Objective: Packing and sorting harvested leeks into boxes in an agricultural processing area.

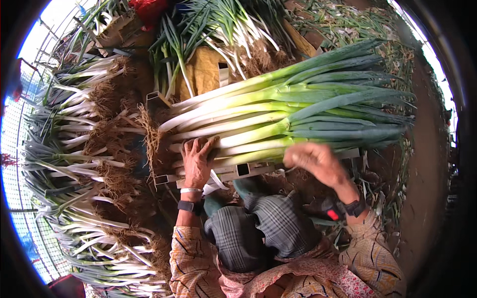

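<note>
A thick bundle of large spring onions (pixel 261 123) lies crosswise on a low stand (pixel 257 170), white root ends to the left and green leaves to the right. My left hand (pixel 197 160) rests on the near white stalks with its fingers spread; whether it grips any is unclear. My right hand (pixel 316 162), blurred, is at the bundle's near edge by the pale green part, its fingers curled. I cannot tell whether it holds anything. Brown roots (pixel 149 132) hang at the bundle's left end. A white strip (pixel 218 180) hangs beside my left hand.
Many rooted spring onions (pixel 78 138) lie in a long pile at the left. More bunches (pixel 246 26) stand behind the stand, near a yellow-brown sheet (pixel 203 69). Leaf scraps (pixel 357 28) cover the ground at the upper right. A mesh fence (pixel 22 130) borders the left side.
</note>
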